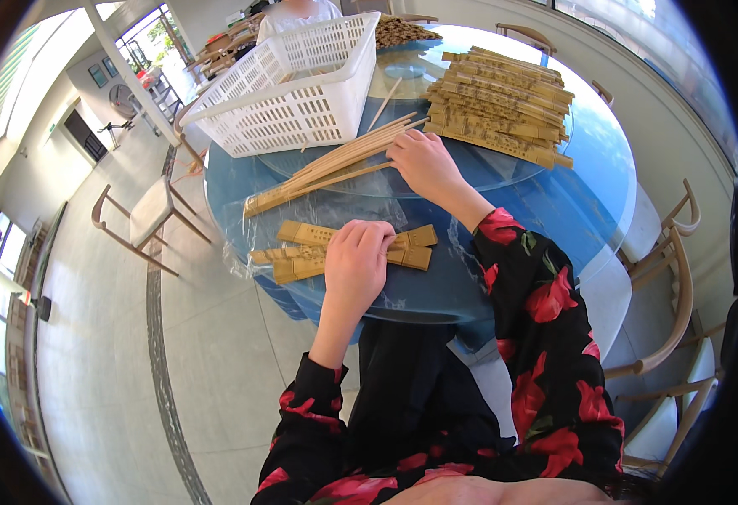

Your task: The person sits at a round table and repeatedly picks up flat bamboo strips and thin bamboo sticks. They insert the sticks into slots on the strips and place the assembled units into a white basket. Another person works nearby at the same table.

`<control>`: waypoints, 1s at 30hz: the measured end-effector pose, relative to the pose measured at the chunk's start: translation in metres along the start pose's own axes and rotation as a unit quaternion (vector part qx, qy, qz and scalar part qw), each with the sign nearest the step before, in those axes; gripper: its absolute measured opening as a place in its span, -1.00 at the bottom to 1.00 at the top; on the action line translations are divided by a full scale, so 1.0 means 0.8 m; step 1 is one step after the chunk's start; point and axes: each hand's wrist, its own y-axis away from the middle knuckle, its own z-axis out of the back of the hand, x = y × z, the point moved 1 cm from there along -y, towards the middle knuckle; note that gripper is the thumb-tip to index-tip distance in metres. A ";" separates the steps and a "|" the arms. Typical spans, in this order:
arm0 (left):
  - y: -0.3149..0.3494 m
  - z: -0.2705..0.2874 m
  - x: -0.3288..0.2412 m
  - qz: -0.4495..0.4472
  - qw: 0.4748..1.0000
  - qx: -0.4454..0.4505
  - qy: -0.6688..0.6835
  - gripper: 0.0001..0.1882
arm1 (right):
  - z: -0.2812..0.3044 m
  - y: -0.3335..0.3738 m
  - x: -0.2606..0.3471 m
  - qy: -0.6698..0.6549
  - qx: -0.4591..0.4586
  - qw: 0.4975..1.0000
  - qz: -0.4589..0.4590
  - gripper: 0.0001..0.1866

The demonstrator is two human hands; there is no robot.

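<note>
Several flat golden paper sleeves (297,268) with dark print lie crossed near the table's front edge. My left hand (356,257) is closed over their middle, its fingertips pinching a sleeve; the palm hides part of them. Farther back and to the right, my right hand (426,167) pinches the end of a thin wooden chopstick (348,177). That stick lies along the front of a loose bundle of chopsticks (335,158), which slants across the table. The bundle's near left end rests on clear plastic film.
A white slatted plastic basket (302,109) stands behind the bundle. Stacked golden sleeves (504,105) sit at the back right, with a brown pile (407,32) farther off. The round table has a blue cover (588,181). Wooden chairs (154,210) stand around, and a person (297,15) is across.
</note>
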 end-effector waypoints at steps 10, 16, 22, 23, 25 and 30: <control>-0.001 0.004 0.001 0.013 0.999 -0.041 -0.022 -0.92 | 0.054 0.030 -0.024 -0.121 -0.028 0.991 -0.057 -0.90; 0.004 0.006 0.007 0.036 0.997 -0.052 -0.049 -0.95 | 0.100 0.078 -0.060 -0.293 -0.038 0.948 -0.120 -0.88; 0.004 0.005 0.007 0.052 0.996 -0.052 -0.058 -0.94 | 0.121 0.112 -0.077 -0.324 -0.018 0.940 -0.103 -0.93; 0.004 0.006 0.007 0.054 0.995 -0.053 -0.059 -0.94 | 0.123 0.114 -0.080 -0.324 -0.019 0.941 -0.097 -0.93; 0.005 0.007 0.008 0.058 0.995 -0.056 -0.061 -0.94 | 0.128 0.118 -0.084 -0.309 -0.019 0.947 -0.088 -0.93; 0.002 0.006 0.005 0.047 0.994 -0.075 -0.069 -0.95 | 0.133 0.123 -0.087 -0.249 -0.023 0.965 -0.077 -0.92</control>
